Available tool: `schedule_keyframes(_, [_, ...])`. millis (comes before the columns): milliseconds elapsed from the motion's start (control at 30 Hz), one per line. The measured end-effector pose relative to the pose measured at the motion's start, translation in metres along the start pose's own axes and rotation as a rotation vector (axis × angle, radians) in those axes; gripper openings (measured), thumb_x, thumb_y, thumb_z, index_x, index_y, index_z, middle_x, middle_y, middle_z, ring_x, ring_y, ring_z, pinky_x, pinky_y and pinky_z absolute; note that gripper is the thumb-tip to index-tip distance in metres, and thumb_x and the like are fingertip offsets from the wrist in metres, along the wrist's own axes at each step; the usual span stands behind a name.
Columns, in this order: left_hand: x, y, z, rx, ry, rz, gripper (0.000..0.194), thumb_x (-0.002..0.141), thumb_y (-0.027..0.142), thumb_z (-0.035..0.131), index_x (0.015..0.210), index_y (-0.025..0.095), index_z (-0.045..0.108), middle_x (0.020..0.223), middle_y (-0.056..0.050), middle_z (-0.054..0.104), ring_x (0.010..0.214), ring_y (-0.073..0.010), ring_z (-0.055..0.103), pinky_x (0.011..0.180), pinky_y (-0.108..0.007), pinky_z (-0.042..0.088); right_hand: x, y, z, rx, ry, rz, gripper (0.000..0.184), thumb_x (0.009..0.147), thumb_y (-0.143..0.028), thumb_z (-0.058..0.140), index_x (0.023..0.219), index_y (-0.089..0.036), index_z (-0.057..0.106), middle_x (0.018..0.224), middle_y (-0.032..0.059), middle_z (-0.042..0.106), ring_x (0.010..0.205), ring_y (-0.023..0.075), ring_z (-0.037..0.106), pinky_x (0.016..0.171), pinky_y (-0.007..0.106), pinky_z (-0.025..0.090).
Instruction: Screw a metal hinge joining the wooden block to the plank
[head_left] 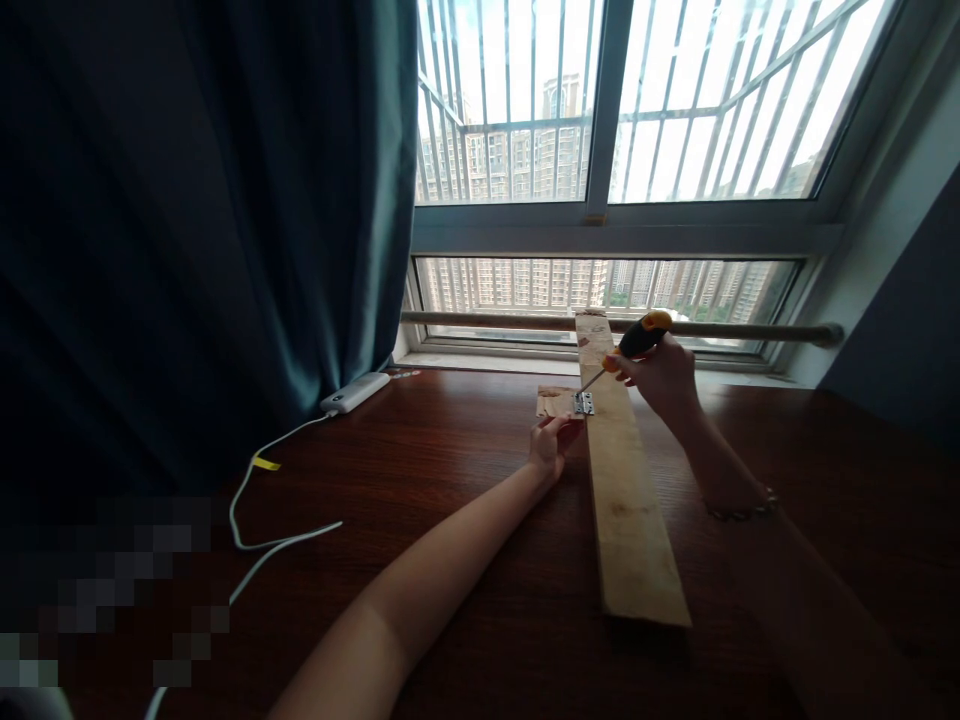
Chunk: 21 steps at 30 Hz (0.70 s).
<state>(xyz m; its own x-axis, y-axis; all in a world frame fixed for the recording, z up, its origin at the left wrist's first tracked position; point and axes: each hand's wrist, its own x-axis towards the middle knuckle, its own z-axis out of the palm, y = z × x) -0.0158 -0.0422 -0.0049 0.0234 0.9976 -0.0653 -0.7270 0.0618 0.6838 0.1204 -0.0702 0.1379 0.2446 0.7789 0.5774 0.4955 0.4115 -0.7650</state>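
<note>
My right hand [661,378] is closed round a screwdriver [643,334] with a black and yellow handle. Its shaft slants down to the left, and the tip meets a small metal hinge [583,403]. That hinge spans the joint between a long wooden board [630,500] and a short wood piece [553,401] on the board's left side. Below the short piece, my left hand [549,446] grips its near edge, fingers partly hidden beneath it. The long board points away from me towards the window, its far end near the rail.
Everything lies on a dark red-brown wooden table [465,600]. A white power strip [358,393] sits at the back left, its white cable [247,500] running along the left. A dark blue curtain [300,200] hangs there. A horizontal rail [735,330] crosses before the window.
</note>
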Motion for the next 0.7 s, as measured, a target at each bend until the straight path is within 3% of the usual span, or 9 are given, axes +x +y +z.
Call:
schedule_keyframes(100, [0.0001, -0.0002, -0.0006, 0.0, 0.002, 0.004, 0.009, 0.059, 0.016, 0.069, 0.065, 0.012, 0.062, 0.064, -0.005, 0.068, 0.063, -0.0157, 0.064, 0.07, -0.028, 0.049, 0.0008, 0.0067, 0.0049, -0.236, 0.197, -0.142, 0.038, 0.059, -0.048, 0.07, 0.075, -0.017, 0.055, 0.059, 0.0043, 0.065, 0.058, 0.0263, 0.066, 0.067, 0.043, 0.052])
schedule_keyframes(167, [0.0002, -0.0001, -0.0008, -0.006, -0.005, 0.009, 0.009, 0.059, 0.016, 0.069, 0.065, 0.012, 0.063, 0.064, -0.006, 0.068, 0.063, -0.0156, 0.064, 0.07, -0.028, 0.049, 0.0013, 0.0094, 0.0072, -0.223, 0.207, -0.135, 0.038, 0.061, -0.048, 0.069, 0.077, -0.017, 0.054, 0.059, 0.0041, 0.065, 0.056, 0.0255, 0.065, 0.065, 0.042, 0.053])
schedule_keyframes(333, [0.0, 0.0005, -0.0003, -0.012, -0.008, 0.009, 0.01, 0.058, 0.015, 0.069, 0.065, 0.011, 0.062, 0.063, -0.006, 0.068, 0.062, -0.0155, 0.064, 0.069, -0.027, 0.049, 0.0053, 0.0122, 0.0079, 0.182, 0.012, 0.036, 0.046, 0.057, -0.041, 0.072, 0.089, -0.018, 0.048, 0.081, 0.0064, 0.068, 0.049, 0.0201, 0.064, 0.042, 0.031, 0.052])
schedule_keyframes(467, [-0.0004, 0.0006, 0.0001, -0.021, -0.018, 0.015, 0.01, 0.058, 0.015, 0.069, 0.065, 0.011, 0.062, 0.063, -0.006, 0.068, 0.061, -0.0152, 0.064, 0.065, -0.026, 0.049, 0.0075, 0.011, 0.0053, 0.388, -0.132, 0.095, 0.041, 0.054, -0.033, 0.075, 0.083, -0.017, 0.05, 0.085, 0.0067, 0.067, 0.055, 0.0191, 0.066, 0.05, 0.031, 0.056])
schedule_keyframes(533, [-0.0003, 0.0005, 0.0002, -0.019, -0.019, 0.017, 0.01, 0.059, 0.015, 0.069, 0.065, 0.011, 0.062, 0.063, -0.006, 0.068, 0.061, -0.0151, 0.064, 0.064, -0.025, 0.049, 0.006, 0.0095, 0.0051, 0.349, -0.111, 0.097, 0.038, 0.053, -0.035, 0.075, 0.078, -0.017, 0.054, 0.081, 0.0068, 0.068, 0.055, 0.0198, 0.066, 0.05, 0.031, 0.056])
schedule_keyframes(700, [-0.0006, 0.001, 0.0008, -0.017, -0.008, 0.0, 0.011, 0.058, 0.015, 0.069, 0.066, 0.011, 0.062, 0.064, -0.006, 0.068, 0.062, -0.0147, 0.064, 0.066, -0.025, 0.048, -0.0008, 0.0075, 0.0101, 0.007, 0.058, 0.061, 0.035, 0.056, -0.049, 0.071, 0.06, -0.016, 0.06, 0.053, 0.0045, 0.065, 0.045, 0.0206, 0.063, 0.042, 0.028, 0.052])
